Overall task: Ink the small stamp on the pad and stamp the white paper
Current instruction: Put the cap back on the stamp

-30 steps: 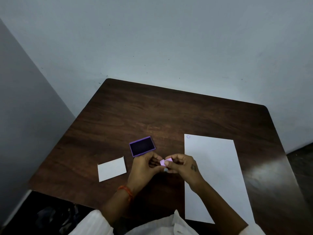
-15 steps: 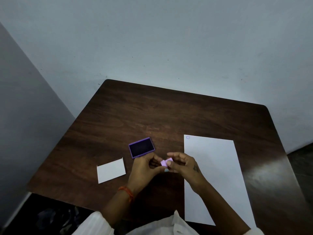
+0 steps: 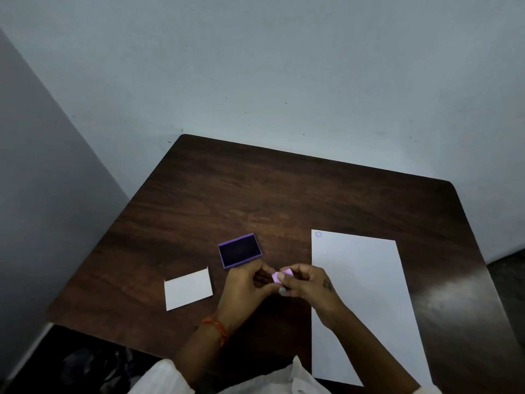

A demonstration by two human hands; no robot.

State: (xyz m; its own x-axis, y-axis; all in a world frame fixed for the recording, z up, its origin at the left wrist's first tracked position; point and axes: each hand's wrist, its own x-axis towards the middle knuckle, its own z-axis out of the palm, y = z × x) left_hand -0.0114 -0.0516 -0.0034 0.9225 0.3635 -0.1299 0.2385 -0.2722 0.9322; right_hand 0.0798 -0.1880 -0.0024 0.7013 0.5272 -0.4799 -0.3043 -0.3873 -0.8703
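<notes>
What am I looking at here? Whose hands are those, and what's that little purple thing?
There is no machine here. A person wears a camera on their head, so you see the table from above, as they do. Their left hand and right hand together pinch a small lilac stamp. On the brown table lie an open purple ink pad, a small white card and a big white paper. The paper has one tiny ring mark in its far corner.

Bare room corner: dark wooden table point(image 3: 255, 194) against plain grey walls point(image 3: 284, 66).
</notes>
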